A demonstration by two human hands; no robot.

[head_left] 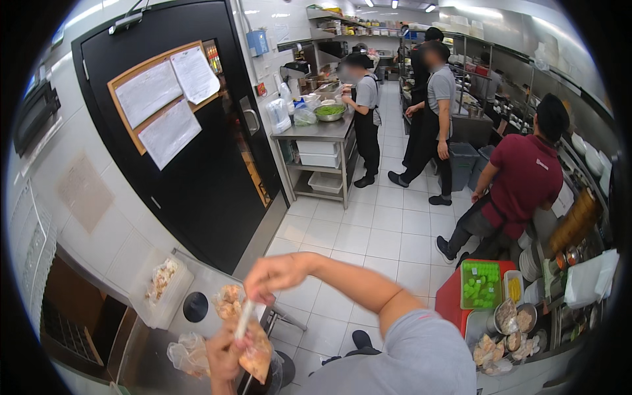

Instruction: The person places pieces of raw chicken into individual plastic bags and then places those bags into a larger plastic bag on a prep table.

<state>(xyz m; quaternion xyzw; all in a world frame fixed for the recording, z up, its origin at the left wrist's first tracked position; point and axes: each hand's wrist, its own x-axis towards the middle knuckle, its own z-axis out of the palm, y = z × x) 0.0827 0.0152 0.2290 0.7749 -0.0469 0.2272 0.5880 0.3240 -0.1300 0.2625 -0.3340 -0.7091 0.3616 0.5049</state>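
Observation:
A clear plastic bag of orange-brown food (256, 358) hangs over the edge of the steel counter. My left hand (224, 345) is closed around its gathered neck. Above it, my right hand (276, 277) pinches the upper end of the whitish twisted plastic; some blur hides the fingertips. Behind the hands, a similar filled bag (229, 302) rests on the counter. Left of my left hand lies a crumpled clear bag (188, 353), its contents hard to make out.
The steel counter (148, 363) carries a translucent tub (165, 308) with food bags and has a round black opening or disc (195, 307). A black door (197, 197) stands beyond. Several co-workers occupy the aisle, one in a maroon shirt (527, 170). Right, a green tray (480, 285) sits on a red surface.

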